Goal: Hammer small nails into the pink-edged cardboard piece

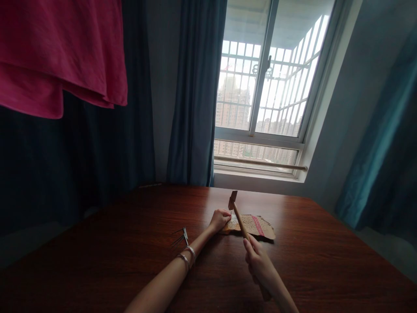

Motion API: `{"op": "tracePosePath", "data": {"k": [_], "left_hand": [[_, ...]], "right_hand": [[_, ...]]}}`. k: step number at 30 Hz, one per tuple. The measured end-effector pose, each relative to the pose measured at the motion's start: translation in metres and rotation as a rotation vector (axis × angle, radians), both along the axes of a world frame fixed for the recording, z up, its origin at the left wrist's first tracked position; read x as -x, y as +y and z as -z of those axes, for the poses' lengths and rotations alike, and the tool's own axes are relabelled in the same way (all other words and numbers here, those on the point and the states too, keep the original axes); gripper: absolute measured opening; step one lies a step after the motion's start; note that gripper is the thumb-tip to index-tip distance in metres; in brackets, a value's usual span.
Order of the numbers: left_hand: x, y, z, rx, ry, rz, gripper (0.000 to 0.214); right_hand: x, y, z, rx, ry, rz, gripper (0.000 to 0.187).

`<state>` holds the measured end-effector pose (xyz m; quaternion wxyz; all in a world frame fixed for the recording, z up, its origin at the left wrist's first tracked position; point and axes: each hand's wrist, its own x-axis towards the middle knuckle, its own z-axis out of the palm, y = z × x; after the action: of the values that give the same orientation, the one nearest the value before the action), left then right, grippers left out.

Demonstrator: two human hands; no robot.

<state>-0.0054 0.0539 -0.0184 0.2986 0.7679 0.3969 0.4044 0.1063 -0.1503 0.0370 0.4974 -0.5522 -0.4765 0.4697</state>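
My right hand (260, 263) is wrapped round the wooden handle of a hammer (240, 219), whose head is raised close to my left fingertips. My left hand (220, 219) is closed in a pinch at the left end of a flat tan piece (251, 224) that looks like cardboard. Between its fingertips a thin nail (231, 213) stands roughly upright, its lower end hidden by the fingers. Many small dark marks or holes dot the tan piece, and a pink band crosses it near the right. Several loose nails (185, 236) lie left of my left forearm.
The brown wooden table (130, 261) reaches to the wall below a barred window (260, 87). Dark blue curtains (195, 95) hang behind the table and at both sides. A pink cloth (65, 52) hangs at upper left. Two bracelets (187, 257) circle my left wrist.
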Motion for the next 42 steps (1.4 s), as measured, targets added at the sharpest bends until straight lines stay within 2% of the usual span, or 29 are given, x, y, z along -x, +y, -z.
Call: {"op": "tracePosePath", "data": {"k": [9, 18, 29, 35, 42], "left_hand": [[0.0023, -0.0022, -0.0029, -0.012, 0.0, 0.041, 0.019], [0.0025, -0.0045, -0.0064, -0.011, 0.032, 0.027, 0.02], [0.0022, -0.0042, -0.0054, -0.041, 0.021, 0.038, 0.02], [0.0024, -0.0052, -0.0073, -0.018, 0.023, 0.034, 0.019], [0.0016, -0.0024, -0.0035, -0.038, 0.031, 0.025, 0.02]], "right_hand": [[-0.0035, -0.0007, -0.0025, 0.067, -0.022, 0.002, 0.049], [-0.0046, -0.0001, -0.004, 0.024, -0.081, 0.017, 0.045], [-0.0077, 0.0035, 0.0047, -0.035, -0.044, 0.026, 0.047], [-0.009, 0.0016, 0.0007, 0.008, -0.103, 0.005, 0.045], [-0.0053, 0.0008, -0.0027, 0.013, -0.073, -0.007, 0.048]]}}
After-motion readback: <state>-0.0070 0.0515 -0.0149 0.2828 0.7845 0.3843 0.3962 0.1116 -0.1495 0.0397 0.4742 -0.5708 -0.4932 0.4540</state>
